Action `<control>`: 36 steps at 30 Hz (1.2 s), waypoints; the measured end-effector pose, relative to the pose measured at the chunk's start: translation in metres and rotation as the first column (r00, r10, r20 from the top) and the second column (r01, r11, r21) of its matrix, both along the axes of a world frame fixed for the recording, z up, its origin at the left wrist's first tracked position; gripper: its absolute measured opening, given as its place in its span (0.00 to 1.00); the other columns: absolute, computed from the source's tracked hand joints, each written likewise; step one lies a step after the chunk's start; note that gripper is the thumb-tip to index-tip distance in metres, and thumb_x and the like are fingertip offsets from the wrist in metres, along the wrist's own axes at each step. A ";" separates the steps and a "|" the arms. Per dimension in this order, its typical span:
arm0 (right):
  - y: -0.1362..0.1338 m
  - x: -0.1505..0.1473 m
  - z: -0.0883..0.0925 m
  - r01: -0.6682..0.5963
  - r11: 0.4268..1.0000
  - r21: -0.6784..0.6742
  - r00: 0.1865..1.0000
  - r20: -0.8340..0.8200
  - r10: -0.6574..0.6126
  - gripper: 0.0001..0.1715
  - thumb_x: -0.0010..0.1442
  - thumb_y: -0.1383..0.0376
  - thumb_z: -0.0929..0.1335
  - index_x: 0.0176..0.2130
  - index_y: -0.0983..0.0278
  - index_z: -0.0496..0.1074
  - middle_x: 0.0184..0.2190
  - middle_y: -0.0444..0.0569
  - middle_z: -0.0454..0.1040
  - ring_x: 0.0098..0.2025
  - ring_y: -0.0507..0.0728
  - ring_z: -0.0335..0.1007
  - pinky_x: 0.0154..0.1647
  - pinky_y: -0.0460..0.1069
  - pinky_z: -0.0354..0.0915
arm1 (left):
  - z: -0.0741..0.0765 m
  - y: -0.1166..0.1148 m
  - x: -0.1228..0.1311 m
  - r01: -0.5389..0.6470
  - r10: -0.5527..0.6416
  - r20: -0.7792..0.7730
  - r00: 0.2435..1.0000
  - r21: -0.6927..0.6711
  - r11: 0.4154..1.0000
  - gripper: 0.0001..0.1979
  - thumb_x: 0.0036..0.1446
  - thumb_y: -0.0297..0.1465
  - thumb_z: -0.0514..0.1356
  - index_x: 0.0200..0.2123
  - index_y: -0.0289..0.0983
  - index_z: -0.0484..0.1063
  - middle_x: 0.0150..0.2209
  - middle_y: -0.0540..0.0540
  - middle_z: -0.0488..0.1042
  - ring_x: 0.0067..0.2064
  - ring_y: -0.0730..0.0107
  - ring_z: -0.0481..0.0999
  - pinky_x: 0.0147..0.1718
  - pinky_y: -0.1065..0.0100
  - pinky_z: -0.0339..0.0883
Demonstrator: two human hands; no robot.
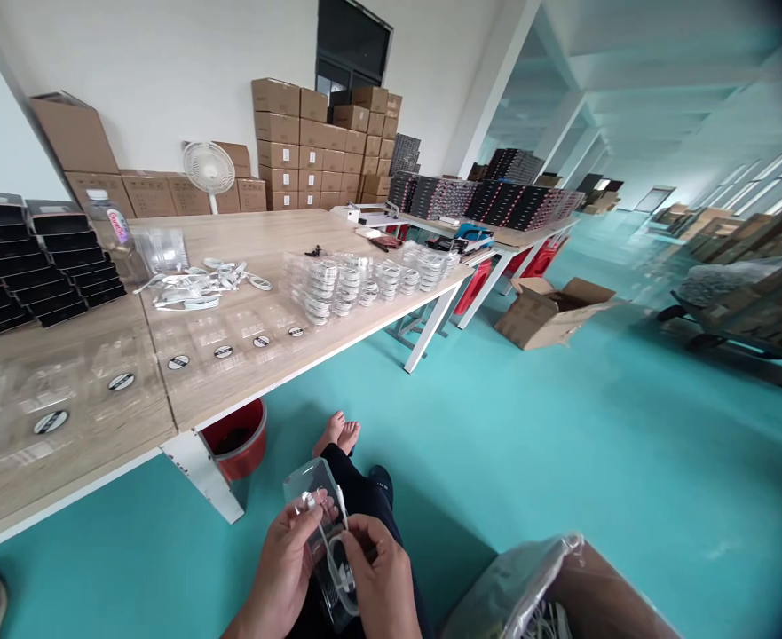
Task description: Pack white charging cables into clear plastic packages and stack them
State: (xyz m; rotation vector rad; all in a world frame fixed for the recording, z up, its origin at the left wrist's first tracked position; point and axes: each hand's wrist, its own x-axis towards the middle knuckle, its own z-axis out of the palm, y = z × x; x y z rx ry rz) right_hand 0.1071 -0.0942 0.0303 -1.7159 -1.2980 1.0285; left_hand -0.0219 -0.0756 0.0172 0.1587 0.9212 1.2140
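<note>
Above my lap, my left hand (282, 557) is closed around an open clear plastic blister pack (307, 477), the thumb pressed near a white plug. A white cable (341, 570) lies partly inside the pack, looped at its lower end. Thumb and fingers of my right hand (385, 568) pinch that cable at the pack's right side. Part of the cable and pack is hidden behind the fingers. On the table, opened clear packs (221, 333) with round black-and-white labels lie in a row, near a heap of loose white cables (197, 286) and stacked packs holding coiled cables (324, 288).
The wooden table (244, 232) spans the left, bearing black boxes (75, 266), a bottle (107, 226) and a fan (209, 169). A red bucket (248, 448) stands underneath. A bag-lined carton (607, 590) with white cables sits at lower right. An open carton (543, 315) lies farther off.
</note>
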 end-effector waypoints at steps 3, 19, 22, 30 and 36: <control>-0.001 0.000 -0.004 -0.033 0.999 0.032 0.991 0.129 0.028 0.06 0.59 0.60 0.68 0.34 0.60 0.74 0.27 0.45 0.77 0.29 0.57 0.72 0.31 0.47 0.64 | -0.001 -0.001 0.000 0.016 -0.016 -0.001 1.000 0.044 0.999 0.15 0.44 0.35 0.75 0.35 0.36 0.82 0.36 0.44 0.84 0.42 0.58 0.82 0.41 0.65 0.74; -0.005 -0.003 -0.007 -0.354 0.921 0.162 0.679 0.722 0.133 0.15 0.65 0.71 0.61 0.28 0.60 0.66 0.23 0.45 0.73 0.24 0.54 0.70 0.25 0.48 0.52 | -0.006 -0.004 0.021 -0.065 0.063 -0.035 0.997 -0.060 0.996 0.21 0.30 0.35 0.80 0.26 0.37 0.75 0.22 0.53 0.77 0.26 0.72 0.75 0.28 0.71 0.69; -0.005 -0.006 -0.010 -0.340 0.928 0.154 0.665 0.736 0.122 0.14 0.64 0.72 0.61 0.28 0.60 0.67 0.22 0.45 0.74 0.23 0.54 0.71 0.24 0.48 0.51 | -0.011 -0.003 0.027 -0.088 0.084 -0.068 0.994 -0.059 0.994 0.22 0.30 0.36 0.80 0.23 0.37 0.72 0.19 0.55 0.73 0.22 0.76 0.71 0.23 0.72 0.66; -0.017 0.004 -0.021 -0.293 0.925 0.244 0.856 0.498 0.140 0.08 0.57 0.71 0.68 0.37 0.59 0.74 0.38 0.50 0.78 0.42 0.61 0.75 0.42 0.51 0.67 | -0.017 0.004 0.015 -0.159 0.155 -0.038 0.987 -0.109 0.981 0.21 0.34 0.34 0.79 0.27 0.37 0.72 0.22 0.53 0.74 0.24 0.72 0.74 0.24 0.71 0.70; -0.031 0.028 -0.051 -0.138 0.989 0.046 0.965 -0.218 0.145 0.34 0.54 0.53 0.75 0.57 0.58 0.69 0.46 0.53 0.77 0.47 0.63 0.75 0.43 0.53 0.70 | -0.008 0.007 0.007 -0.215 0.215 -0.014 0.976 -0.123 0.969 0.09 0.50 0.28 0.72 0.31 0.36 0.73 0.29 0.51 0.73 0.31 0.73 0.76 0.34 0.66 0.78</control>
